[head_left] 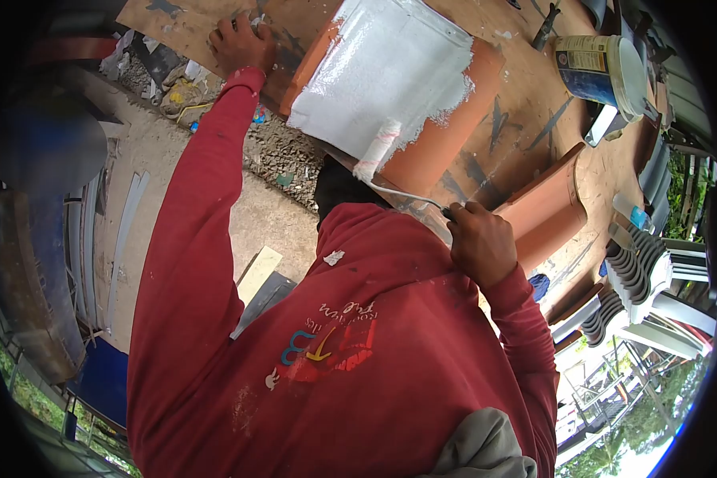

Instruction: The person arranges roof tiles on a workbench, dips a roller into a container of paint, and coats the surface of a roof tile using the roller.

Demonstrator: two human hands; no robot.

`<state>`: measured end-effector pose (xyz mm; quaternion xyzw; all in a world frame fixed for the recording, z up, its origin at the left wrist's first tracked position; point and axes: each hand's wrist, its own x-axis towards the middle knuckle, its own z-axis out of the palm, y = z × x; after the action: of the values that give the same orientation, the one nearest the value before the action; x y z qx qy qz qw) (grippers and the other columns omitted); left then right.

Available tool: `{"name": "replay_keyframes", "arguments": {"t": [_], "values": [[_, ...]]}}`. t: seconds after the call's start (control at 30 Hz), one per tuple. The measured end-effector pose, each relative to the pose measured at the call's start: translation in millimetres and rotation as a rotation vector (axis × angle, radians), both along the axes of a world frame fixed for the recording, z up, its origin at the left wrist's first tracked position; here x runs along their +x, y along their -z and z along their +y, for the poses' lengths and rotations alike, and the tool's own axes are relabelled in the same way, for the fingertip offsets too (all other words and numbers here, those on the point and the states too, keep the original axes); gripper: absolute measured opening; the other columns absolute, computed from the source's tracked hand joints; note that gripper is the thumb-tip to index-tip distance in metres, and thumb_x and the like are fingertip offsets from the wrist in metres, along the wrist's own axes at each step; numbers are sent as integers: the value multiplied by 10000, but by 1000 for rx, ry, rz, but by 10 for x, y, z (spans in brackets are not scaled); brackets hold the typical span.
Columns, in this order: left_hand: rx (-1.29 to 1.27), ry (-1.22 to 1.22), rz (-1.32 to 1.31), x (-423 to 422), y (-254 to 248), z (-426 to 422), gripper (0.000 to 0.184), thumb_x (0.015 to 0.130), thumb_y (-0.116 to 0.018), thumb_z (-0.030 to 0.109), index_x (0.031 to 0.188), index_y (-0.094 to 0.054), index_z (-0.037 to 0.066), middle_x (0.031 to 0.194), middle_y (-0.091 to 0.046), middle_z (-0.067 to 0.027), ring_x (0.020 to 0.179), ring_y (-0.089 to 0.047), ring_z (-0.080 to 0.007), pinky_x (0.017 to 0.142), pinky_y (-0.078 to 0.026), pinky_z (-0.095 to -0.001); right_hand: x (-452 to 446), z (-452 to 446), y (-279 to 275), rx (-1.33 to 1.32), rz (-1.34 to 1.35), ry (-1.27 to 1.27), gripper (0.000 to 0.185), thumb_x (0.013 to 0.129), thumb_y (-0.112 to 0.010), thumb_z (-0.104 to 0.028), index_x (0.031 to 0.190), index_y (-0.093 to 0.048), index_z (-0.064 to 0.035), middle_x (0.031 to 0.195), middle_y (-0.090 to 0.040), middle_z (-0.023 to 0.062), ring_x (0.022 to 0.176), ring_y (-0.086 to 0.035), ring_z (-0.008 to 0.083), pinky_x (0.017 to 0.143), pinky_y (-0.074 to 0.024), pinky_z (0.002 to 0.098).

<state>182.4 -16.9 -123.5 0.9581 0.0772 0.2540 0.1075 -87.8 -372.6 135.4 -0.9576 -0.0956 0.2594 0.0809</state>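
Note:
My right hand (484, 243) is closed around the dark handle of a paint roller (377, 150). The roller's fuzzy sleeve, whitish with pink marks, lies at the near edge of an orange roof tile (432, 166). Glossy pale grey-white paint (382, 68) covers much of that tile, leaving ragged edges with bare orange at the right. To the left, my left hand (243, 46) rests on the wooden board (190, 30) with its fingers apart, holding nothing. That hand is near the tile's left side but not touching it.
An unpainted curved orange tile (543, 205) lies right of my right hand. A paint-smeared bucket (597, 73) stands on the board at the upper right. Stacked curved grey pieces (639, 267) are further right. Gravel (283, 163) and grey strips (127, 227) lie on the ground below.

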Motion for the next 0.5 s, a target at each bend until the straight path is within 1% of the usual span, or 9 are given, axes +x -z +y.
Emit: {"name": "replay_keyframes", "arguments": {"t": [0.03, 0.1, 0.17, 0.2, 0.27, 0.3, 0.37, 0.5], "values": [[6, -6, 1, 0, 2, 26, 407, 878, -618, 363, 1203, -685, 128, 1264, -562, -156, 1135, -520, -419, 987, -454, -562, 1, -10, -51, -19, 15, 15, 119, 878, -608, -111, 941, -665, -28, 898, -695, 164, 737, -719, 367, 644, -580, 458], [18, -13, 25, 16, 0, 2, 403, 879, -623, 354, 1208, -680, 127, 1263, -556, -159, 1138, -517, -421, 988, -453, -565, 51, 121, 38, -25, 17, 2, 127, 886, -591, -104, 942, -665, -17, 904, -697, 163, 733, -719, 366, 647, -580, 459], [13, -3, 0, 0, -23, -42, 394, 877, -630, 350, 1196, -676, 124, 1252, -555, -161, 1134, -517, -421, 981, -455, -568, 196, 341, 291, 77, -69, -66, 142, 888, -580, -95, 956, -672, -11, 910, -697, 166, 730, -718, 366, 645, -580, 469], [15, 3, -22, -1, -38, -17, 385, 874, -636, 346, 1184, -672, 120, 1241, -554, -164, 1131, -517, -422, 974, -456, -571, 294, 462, 414, 89, -77, -68, 142, 888, -580, -95, 956, -672, -11, 910, -697, 166, 730, -718, 366, 645, -580, 469], [21, 6, -26, -10, -44, -10, 373, 870, -642, 342, 1165, -669, 114, 1231, -552, -166, 1125, -518, -422, 966, -458, -572, 377, 697, 607, 213, -129, -58, 159, 880, -579, -88, 974, -680, -9, 916, -697, 178, 733, -719, 370, 652, -582, 470], [5, 8, -26, -12, -46, -18, 362, 867, -648, 338, 1146, -666, 108, 1221, -550, -168, 1119, -518, -423, 959, -459, -574, 350, 729, 643, 227, -130, -49, 159, 880, -579, -88, 974, -680, -9, 916, -697, 178, 733, -719, 370, 652, -582, 470], [8, 11, -39, -5, -47, -23, 355, 864, -651, 337, 1130, -664, 103, 1216, -549, -169, 1113, -519, -423, 954, -460, -572, 339, 707, 686, 262, -177, -44, 137, 917, -658, -163, 944, -671, -29, 879, -684, 174, 732, -700, 387, 670, -569, 490], [-12, 5, -24, -5, -60, -27, 351, 859, -655, 332, 1121, -671, 98, 1217, -552, -171, 1105, -518, -426, 948, -461, -567, 303, 568, 582, 200, -115, -13, 138, 919, -643, -155, 937, -669, -21, 876, -684, 177, 729, -699, 391, 669, -570, 488]]}}
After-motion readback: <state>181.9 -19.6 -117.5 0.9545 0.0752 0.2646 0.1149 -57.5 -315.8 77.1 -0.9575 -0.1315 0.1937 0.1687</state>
